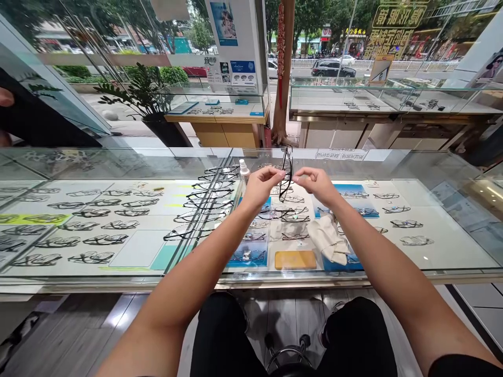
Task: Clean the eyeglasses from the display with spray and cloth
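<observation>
Head view: both arms reached forward over a glass display counter. Left hand was pinched closed on one side of a pair of black spectacles, and right hand was pinched closed on the other side, so the spectacles hung on edge between the two hands, above the counter top and clear of it.

Handling, as judged from this view: the frame looked thin and light, with slender arms that would bend or snap under a twisting load. Lenses would smear and scratch easily. Best hold would be at the rim edges or the hinge ends, fingertips only, off the lens faces.

On the glass just below the right hand lay a crumpled beige cloth; beside it lay a flat yellow case. A small white spray bottle stood just left of the left hand. Rows of display frames lay under the glass, out of reach from above.

Edges and room: the counter's near metal edge ran close to the seated person's knees. Open air above the glass was free between the hands and the body. The bottle stood near enough to be knocked by the left wrist. Another person's dark sleeve showed at far left, well apart.
</observation>
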Motion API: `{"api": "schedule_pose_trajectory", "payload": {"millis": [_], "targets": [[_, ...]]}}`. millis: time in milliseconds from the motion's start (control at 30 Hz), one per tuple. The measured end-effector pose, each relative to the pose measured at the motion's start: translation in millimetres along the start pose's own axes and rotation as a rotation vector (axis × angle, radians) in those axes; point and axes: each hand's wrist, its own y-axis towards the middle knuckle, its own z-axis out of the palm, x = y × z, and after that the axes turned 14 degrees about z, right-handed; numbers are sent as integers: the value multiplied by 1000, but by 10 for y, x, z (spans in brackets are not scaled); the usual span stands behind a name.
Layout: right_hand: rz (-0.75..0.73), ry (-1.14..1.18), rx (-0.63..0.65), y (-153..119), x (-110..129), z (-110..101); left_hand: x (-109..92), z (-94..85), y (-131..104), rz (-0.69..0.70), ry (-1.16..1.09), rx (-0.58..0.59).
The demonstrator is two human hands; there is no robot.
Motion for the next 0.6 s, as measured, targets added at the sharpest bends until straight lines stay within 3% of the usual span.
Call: {"api": "schedule_pose_trajectory", "payload": {"millis": [467,600], "targets": [[-8,2,-89,-19,38,24,70,-17,-16,-18,-41,114],[-83,-29,-241,-26,18,23,80,-33,-13,-35,0,86]]}}
